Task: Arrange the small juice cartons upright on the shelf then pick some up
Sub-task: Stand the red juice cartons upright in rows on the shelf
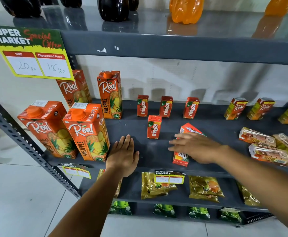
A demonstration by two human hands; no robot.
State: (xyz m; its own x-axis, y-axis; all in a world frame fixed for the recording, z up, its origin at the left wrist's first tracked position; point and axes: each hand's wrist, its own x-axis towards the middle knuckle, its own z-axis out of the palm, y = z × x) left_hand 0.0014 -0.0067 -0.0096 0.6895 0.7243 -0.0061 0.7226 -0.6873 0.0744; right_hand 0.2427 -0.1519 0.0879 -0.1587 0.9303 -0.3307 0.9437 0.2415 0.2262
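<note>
On the dark grey shelf (157, 156), three small red Maaza cartons (165, 106) stand upright in a back row, and a fourth (154, 127) stands in front of them. Another Maaza carton (180, 158) lies flat under my right hand (196, 147), whose fingers are spread over it, and a second lying carton (189, 128) shows just behind the fingers. My left hand (123, 154) rests flat and empty on the shelf's front. Small Real cartons (236, 108) stand upright at the back right. Others (269, 149) lie flat at the right.
Tall Real pineapple cartons (86, 132) stand at the shelf's left, next to my left hand. A price sign (30, 52) hangs from the upper shelf, which holds dark and orange bottles (185, 10). Gold pouches (157, 185) lie on the shelf below.
</note>
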